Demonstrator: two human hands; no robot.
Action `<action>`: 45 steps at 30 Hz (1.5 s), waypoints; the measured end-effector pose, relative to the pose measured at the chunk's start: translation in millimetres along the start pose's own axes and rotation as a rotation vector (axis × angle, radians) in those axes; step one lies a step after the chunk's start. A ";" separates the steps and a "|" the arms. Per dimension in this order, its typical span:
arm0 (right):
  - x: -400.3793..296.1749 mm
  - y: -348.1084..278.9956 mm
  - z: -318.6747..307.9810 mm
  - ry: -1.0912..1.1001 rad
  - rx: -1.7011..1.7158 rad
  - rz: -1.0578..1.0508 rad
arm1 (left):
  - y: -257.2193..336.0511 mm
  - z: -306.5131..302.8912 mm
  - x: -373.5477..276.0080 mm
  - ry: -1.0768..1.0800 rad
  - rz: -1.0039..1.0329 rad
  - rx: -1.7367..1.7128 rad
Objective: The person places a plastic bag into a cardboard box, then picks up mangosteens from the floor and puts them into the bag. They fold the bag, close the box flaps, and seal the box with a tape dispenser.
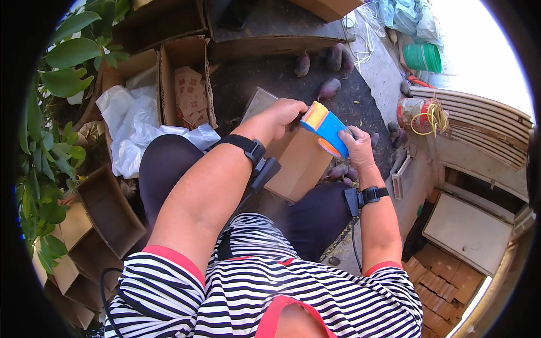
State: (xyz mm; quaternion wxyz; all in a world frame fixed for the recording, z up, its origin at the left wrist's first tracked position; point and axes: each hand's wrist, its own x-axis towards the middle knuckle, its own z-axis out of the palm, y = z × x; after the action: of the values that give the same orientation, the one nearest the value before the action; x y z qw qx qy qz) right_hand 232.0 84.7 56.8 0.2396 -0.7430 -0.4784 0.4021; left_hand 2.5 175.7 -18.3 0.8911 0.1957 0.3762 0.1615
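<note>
My right hand [358, 145] grips a blue and orange packing-tape dispenser [336, 131] by its near end. At the dispenser's orange front end is my left hand [287, 116], fingertips bent close to it. Whether those fingers pinch the tape's end or only touch the dispenser cannot be made out. Below both hands a brown cardboard box [298, 164] lies between my knees, its long face turned upward. My left forearm and the dispenser cover part of that box.
Purple-skinned root vegetables [329, 88] lie on a black ground sheet [266, 74]. To the left stand a carton of printed packets [192, 95], clear plastic bags [133, 126] and several open cardboard boxes [110, 211]. A paint-stained bucket [416, 115] and a green bucket [422, 58] stand right.
</note>
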 end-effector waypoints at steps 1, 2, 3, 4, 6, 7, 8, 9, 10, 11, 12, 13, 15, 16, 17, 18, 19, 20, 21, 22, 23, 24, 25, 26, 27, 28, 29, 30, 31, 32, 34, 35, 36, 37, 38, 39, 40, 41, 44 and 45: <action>0.5 0.0 -0.6 0.001 0.005 0.003 | 0.0 1.2 0.7 0.024 0.004 0.005; 1.0 -0.1 -1.4 -0.002 -0.026 -0.009 | -0.3 3.6 1.8 0.048 0.008 0.011; 1.4 -1.6 -1.0 -0.006 -0.055 -0.021 | 1.3 5.6 0.9 0.073 0.012 0.018; 1.5 -3.4 -0.9 -0.008 -0.083 -0.033 | 3.9 7.2 0.7 0.101 0.009 0.044; 1.5 -13.9 1.8 -0.003 -0.133 -0.052 | 6.5 9.7 2.6 0.155 0.002 0.097; 1.3 -19.7 4.4 0.000 -0.158 -0.061 | 5.7 9.5 4.8 0.172 0.013 0.106; 1.8 -21.4 6.7 0.011 -0.197 -0.083 | 5.2 8.8 6.8 0.189 0.023 0.115; 2.3 -22.7 8.3 0.023 -0.235 -0.106 | 4.8 8.4 9.5 0.204 0.034 0.125; 2.0 -23.9 8.5 0.036 -0.273 -0.128 | 3.9 7.7 11.9 0.216 0.035 0.134; 0.7 -26.4 7.4 0.027 -0.304 -0.117 | 1.5 8.1 13.8 0.251 0.045 0.116; -0.1 -29.9 6.8 0.019 -0.333 -0.107 | -0.9 7.5 16.3 0.287 0.055 0.100; -0.8 -32.0 5.7 0.010 -0.361 -0.098 | -2.9 6.6 18.0 0.323 0.066 0.084; -5.3 -32.8 -3.3 0.005 -0.372 -0.093 | -5.2 -2.8 25.6 0.384 0.055 0.056; -7.9 -31.9 -9.3 0.001 -0.378 -0.093 | -6.2 -9.1 28.7 0.416 0.052 0.041; -10.1 -28.2 -16.7 0.000 -0.384 -0.077 | -8.1 -16.7 30.5 0.432 0.072 0.065; -13.2 -27.5 -23.0 0.001 -0.389 -0.056 | -6.6 -20.9 28.2 0.444 0.089 0.091; -15.2 -27.0 -26.2 0.002 -0.395 -0.036 | -5.1 -23.0 26.9 0.457 0.106 0.117; -16.3 -27.7 -28.4 -0.007 -0.365 -0.039 | -5.5 -22.2 25.7 0.441 0.114 0.142; -16.5 -30.3 -26.0 -0.010 -0.374 -0.040 | -8.0 -25.0 26.9 0.452 0.112 0.154; -14.0 -30.9 -24.5 -0.013 -0.382 -0.040 | -15.3 -30.0 33.4 0.464 0.109 0.167; -12.7 -30.3 -24.5 -0.017 -0.390 -0.039 | -22.9 -32.5 40.8 0.476 0.106 0.179; -11.5 -27.8 -24.6 -0.019 -0.419 -0.024 | -33.5 -35.2 51.0 0.496 0.143 0.237; -9.7 -23.5 -24.3 -0.021 -0.449 -0.012 | -45.7 -38.8 63.7 0.515 0.185 0.295; -9.4 -20.3 -24.8 -0.022 -0.481 0.006 | -57.2 -40.8 75.1 0.531 0.221 0.352; -9.7 -23.4 -21.9 -0.028 -0.458 0.041 | -68.3 -42.3 82.7 0.562 0.293 0.433; -11.3 -30.0 -18.0 -0.033 -0.437 0.077 | -77.9 -38.9 87.2 0.591 0.363 0.514; -11.3 -33.2 -15.1 -0.040 -0.415 0.113 | -86.0 -36.7 91.7 0.619 0.433 0.595; -11.5 -30.6 -16.0 -0.036 -0.419 0.106 | -85.9 -30.4 91.2 0.552 0.389 0.638; -11.4 -28.2 -17.0 -0.032 -0.424 0.098 | -84.3 -27.4 89.9 0.560 0.406 0.714; -10.8 -26.1 -17.4 -0.030 -0.428 0.090 | -82.2 -25.3 88.3 0.567 0.422 0.790; -10.0 -30.5 -14.5 -0.026 -0.378 0.066 | -90.2 -33.9 90.6 0.776 0.387 0.923; -10.0 -31.9 -12.9 -0.024 -0.353 0.054 | -97.1 -41.0 87.2 0.788 0.337 0.932; -9.0 -25.3 -16.6 -0.014 -0.393 0.007 | -96.4 -40.9 81.0 0.790 0.297 0.943; -8.4 -13.6 -21.4 -0.004 -0.433 -0.040 | -94.5 -38.4 77.4 0.792 0.256 0.955; -8.7 -6.0 -25.3 0.007 -0.473 -0.084 | -89.1 -32.6 79.7 0.705 0.283 0.826; -10.1 -9.0 -22.0 -0.003 -0.429 -0.030 | -81.0 -25.4 76.0 0.591 0.346 0.793; -9.5 -20.4 -18.6 -0.013 -0.387 0.020 | -72.9 -19.8 78.4 0.479 0.410 0.755; -8.4 -25.0 -16.2 -0.023 -0.344 0.071 | -67.1 -17.2 79.0 0.366 0.472 0.715; -2.3 -9.6 -19.9 -0.037 -0.423 -0.025 | -77.1 -34.9 89.2 0.468 0.294 0.917; -1.4 -7.9 -20.7 -0.043 -0.426 -0.042 | -80.1 -39.0 88.8 0.505 0.199 1.018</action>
State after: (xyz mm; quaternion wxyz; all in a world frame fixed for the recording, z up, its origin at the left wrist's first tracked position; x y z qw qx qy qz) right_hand 244.7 87.4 74.8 0.0754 -0.7580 -0.5728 0.3026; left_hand 44.2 153.4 -134.8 0.5476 0.5898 0.5874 0.0851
